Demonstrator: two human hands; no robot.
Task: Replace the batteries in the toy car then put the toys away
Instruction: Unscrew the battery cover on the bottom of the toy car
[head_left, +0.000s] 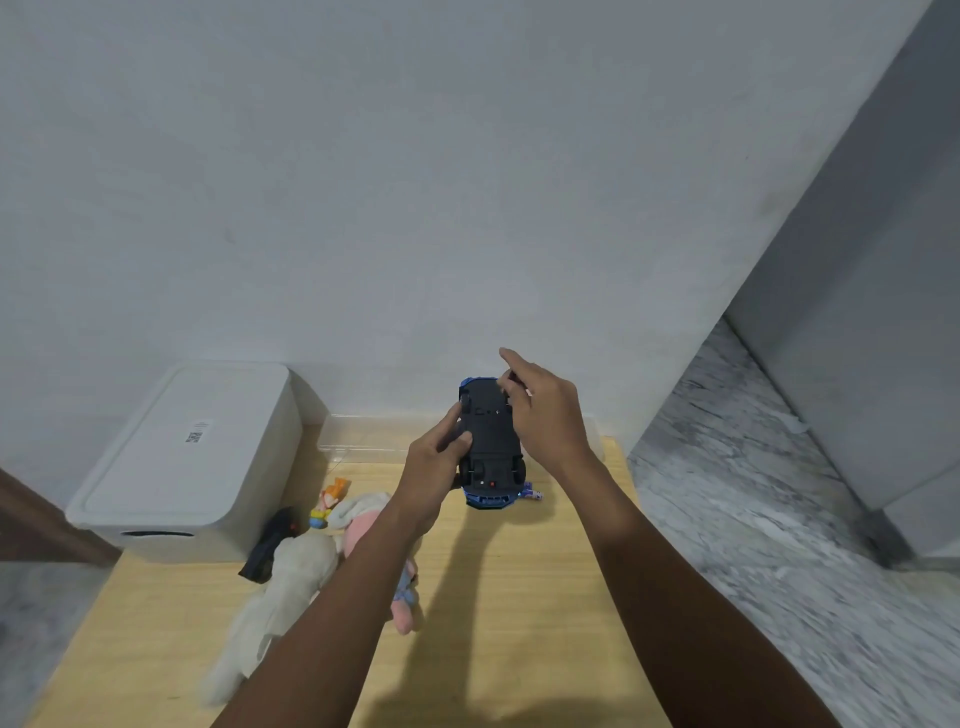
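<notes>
Toy car (491, 441) held underside up above the wooden table (545, 597). Left hand (434, 467) grips its side, thumb pressed on the chassis. Right hand (543, 410) curls at the far end, forefinger raised; grip there cannot be confirmed. Judged light, rigid plastic, smooth; best held across the flanks, clear of wheels

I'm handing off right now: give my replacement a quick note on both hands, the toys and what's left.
Left hand grips the toy car by its side, underside up, held above the table.
Right hand is at the car's far end, fingers on the underside; what it is working there is hidden.
Plush toys, a doll and the black remote lie on the table beside the lidded white bin.
Done: car picked up and flipped.
Left: battery swap unconfirmed; all toys need putting away.
</notes>
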